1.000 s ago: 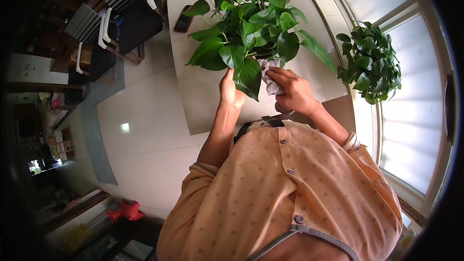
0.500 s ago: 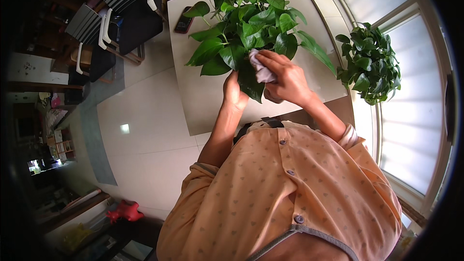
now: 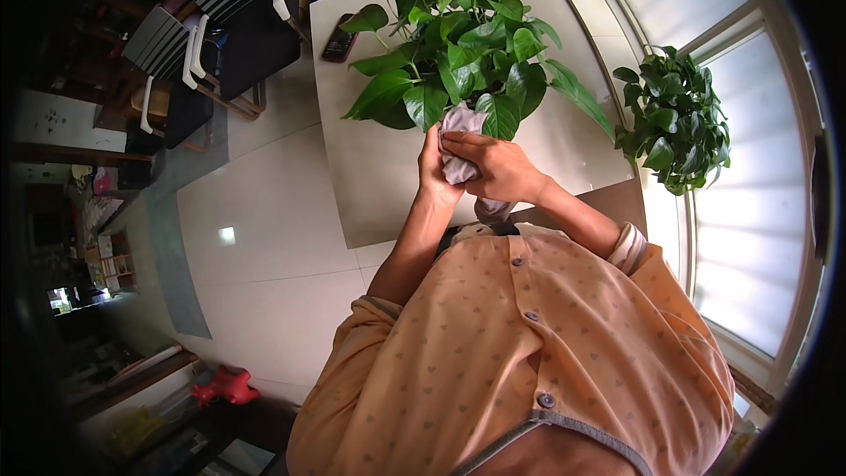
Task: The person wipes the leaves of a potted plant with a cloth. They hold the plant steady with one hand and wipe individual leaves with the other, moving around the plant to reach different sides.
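A leafy green potted plant [image 3: 467,44], its pot hidden by foliage, stands on the pale table. At its near edge a greyish-pink cloth [image 3: 460,122] is wrapped over one large leaf, which is now covered from sight. My right hand [image 3: 502,167] is closed on the cloth, fingers pressing it from above, with a loose end hanging below the palm. My left hand [image 3: 437,181] is closed around the covered leaf from the left and beneath; the thumb lies along the cloth and the other fingers are mostly hidden.
The table [image 3: 374,185] has a dark phone [image 3: 339,38] near its far left edge. A second leafy plant [image 3: 674,119] sits by the frosted window at the right. Chairs [image 3: 242,31] stand at the far left, and a red stool [image 3: 226,385] is at the lower left.
The cloth and my right hand have moved down and left over the hanging leaf, covering it. My left hand has shifted slightly right, meeting the cloth.
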### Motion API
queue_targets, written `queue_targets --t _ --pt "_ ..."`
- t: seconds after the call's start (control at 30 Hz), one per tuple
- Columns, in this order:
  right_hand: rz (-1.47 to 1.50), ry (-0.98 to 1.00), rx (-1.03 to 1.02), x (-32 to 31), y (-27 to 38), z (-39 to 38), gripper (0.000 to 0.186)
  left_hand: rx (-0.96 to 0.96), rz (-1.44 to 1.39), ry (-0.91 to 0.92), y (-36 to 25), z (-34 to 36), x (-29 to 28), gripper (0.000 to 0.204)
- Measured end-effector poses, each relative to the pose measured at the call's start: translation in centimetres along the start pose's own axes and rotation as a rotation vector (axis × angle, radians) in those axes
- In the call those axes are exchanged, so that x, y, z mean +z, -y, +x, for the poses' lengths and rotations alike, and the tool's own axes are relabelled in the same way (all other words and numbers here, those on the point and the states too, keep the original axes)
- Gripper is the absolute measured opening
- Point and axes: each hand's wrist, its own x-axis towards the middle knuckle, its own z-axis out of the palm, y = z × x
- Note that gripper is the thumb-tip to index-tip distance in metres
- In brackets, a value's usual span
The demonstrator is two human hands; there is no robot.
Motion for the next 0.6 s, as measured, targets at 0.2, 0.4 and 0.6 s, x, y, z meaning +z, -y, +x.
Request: queue_targets --t 0.2,0.4,0.6 --pt "0.048 0.128 -0.028 -0.4 -0.6 -0.9 0.067 0.071 0.097 -0.038 -0.1 0.0 2.5 0.046" --pt "0.105 0.162 -0.026 -1.2 -0.5 -2.5 0.067 0.09 0.124 -0.103 0.0 0.3 2.2 0.045" --pt "0.263 0.18 0.0 -1.9 -1.3 -3.2 0.069 0.117 0.135 -0.082 -0.1 0.3 2.3 0.049"
